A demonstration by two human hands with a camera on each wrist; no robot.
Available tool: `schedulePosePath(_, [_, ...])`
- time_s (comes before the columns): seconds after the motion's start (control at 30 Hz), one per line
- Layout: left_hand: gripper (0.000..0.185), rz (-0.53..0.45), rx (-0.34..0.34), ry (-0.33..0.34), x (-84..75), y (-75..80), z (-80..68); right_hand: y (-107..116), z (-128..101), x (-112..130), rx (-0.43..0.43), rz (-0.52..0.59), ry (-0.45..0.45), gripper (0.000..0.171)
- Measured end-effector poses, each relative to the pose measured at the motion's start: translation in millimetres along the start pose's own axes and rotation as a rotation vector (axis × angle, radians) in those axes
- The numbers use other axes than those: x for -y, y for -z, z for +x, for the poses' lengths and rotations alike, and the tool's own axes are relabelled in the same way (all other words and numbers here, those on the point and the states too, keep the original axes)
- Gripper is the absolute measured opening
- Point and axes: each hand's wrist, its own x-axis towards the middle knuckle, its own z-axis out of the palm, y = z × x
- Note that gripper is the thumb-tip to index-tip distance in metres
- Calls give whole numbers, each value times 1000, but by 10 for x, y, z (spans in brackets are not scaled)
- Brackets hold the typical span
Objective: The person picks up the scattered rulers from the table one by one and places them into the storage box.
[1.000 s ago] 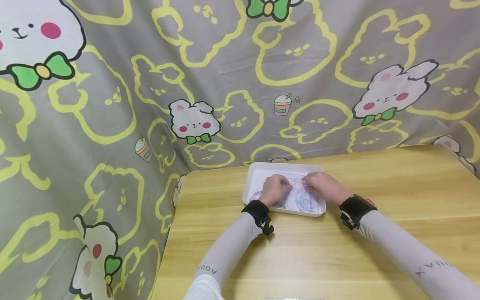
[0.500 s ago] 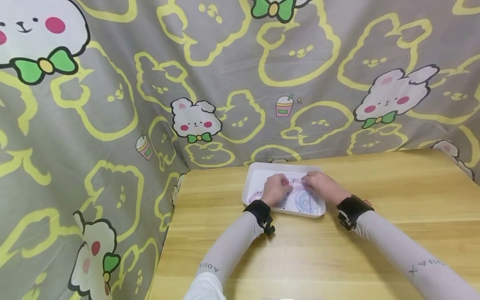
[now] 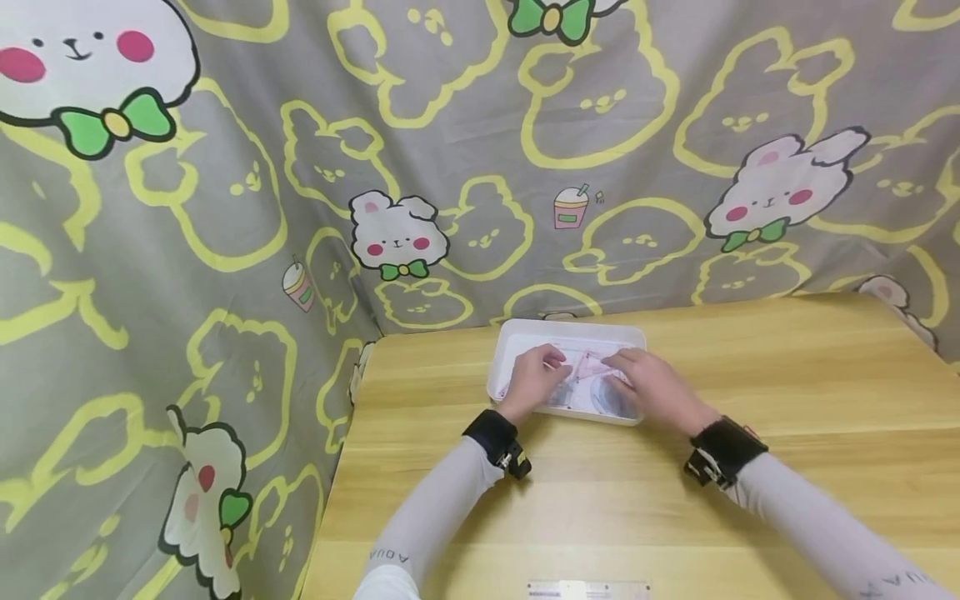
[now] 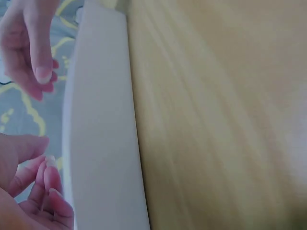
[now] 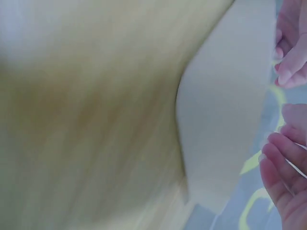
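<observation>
**Ana:** Hands first, please. Where are they?

**Ben:** Both are over the white plastic tray [image 3: 501, 367], which lies near the far edge of the wooden surface [image 3: 750, 467], closer to its far left corner. The left hand [image 3: 534, 379] and the right hand [image 3: 645, 382] meet over the middle of the tray.

**Ana:** And what do they hold?

**Ben:** A thin transparent set square [image 3: 588, 367] with pink print. It lies in the tray, seemingly with one end a little raised. The right hand's grip looks clamped on it, fingers curled on its right part. The left hand's fingers are bent next to its left end, but I cannot tell if they really pinch it. The wrist views are blurred and show only fingertips and the tray wall.

**Ana:** Is anything else inside?

**Ben:** Yes, a round protractor [image 3: 606, 398] under the right hand, also clear plastic, and more flat rulers I cannot separate.

**Ana:** How will the set square handle?

**Ben:** I judge it very light, stiff but a bit bendable, and smooth, so it may slip. Lying flat, it is hard to lift; better to take it by one edge or corner, thumb under, finger on top.

**Ana:** Around the surface?

**Ben:** A grey curtain [image 3: 225, 208] with rabbit drawings hangs behind and at the left.
</observation>
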Motion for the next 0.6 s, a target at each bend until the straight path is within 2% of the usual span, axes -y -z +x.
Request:
schedulePosePath(0.13, [20, -39, 59, -41, -26, 71, -241, 13, -256, 211, -102, -14, 73, 32])
schedulePosePath(0.27, [18, -27, 187, -91, -50, 169, -561, -4, -535, 499, -130, 51, 60, 34])
schedulePosePath(0.43, [19, -4, 401, -115, -62, 270, -1081, -56, -917, 889, -72, 140, 71, 34])
schedulePosePath(0.5, [22, 24, 450, -132, -65, 274, -1283, -64, -1054, 1003, -31, 158, 80, 35])
schedulePosePath(0.6, [29, 106, 486, -173, -79, 254, -1542, -45, -1231, 1128, 44, 174, 52, 36])
